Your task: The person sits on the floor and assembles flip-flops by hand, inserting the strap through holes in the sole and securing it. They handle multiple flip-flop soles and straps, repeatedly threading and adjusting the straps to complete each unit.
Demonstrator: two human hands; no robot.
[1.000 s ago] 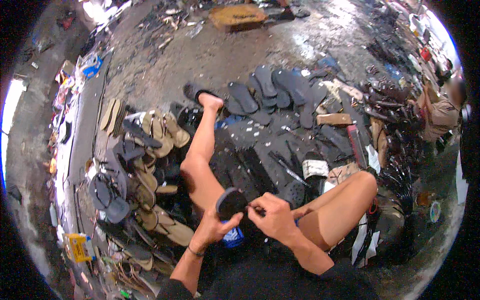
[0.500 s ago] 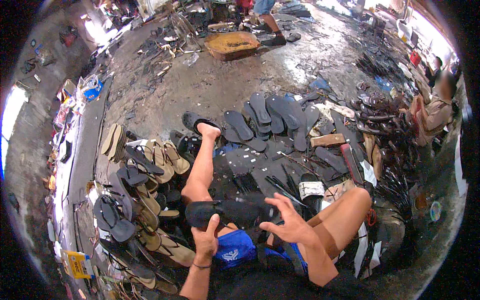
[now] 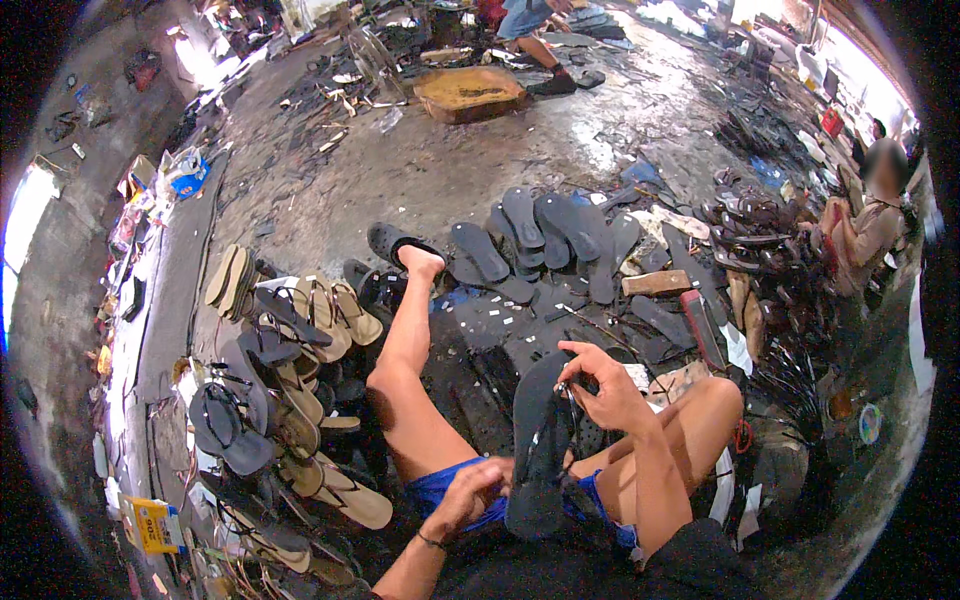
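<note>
I have a dark flip-flop sole (image 3: 538, 440) standing nearly upright across my lap, its lower end resting against my blue shorts (image 3: 440, 490) and its upper end rising between my knees. My right hand (image 3: 600, 385) sits at the top edge of the sole with fingers curled inward, pinching what looks like a thin black strap (image 3: 572, 420) against the rubber; the exact contact point is too small to make out. My left hand (image 3: 470, 495) is low at my thigh, fingers bent and closed loosely on the shorts beside the sole's bottom end, and I cannot tell whether it actually touches the sole. In my judgement the step is seating the strap into the sole, so I would bring the left hand onto the lower half to brace it, since a single upper grip lets the soft rubber flex and twist. I would keep the pinch close to the strap's plug and press straight through rather than at an angle, so the hole does not tear. To my left lies a pile of finished tan and grey sandals (image 3: 290, 400); ahead, a row of bare dark soles (image 3: 545, 235) lies fanned on the wet concrete floor (image 3: 400, 180).
</note>
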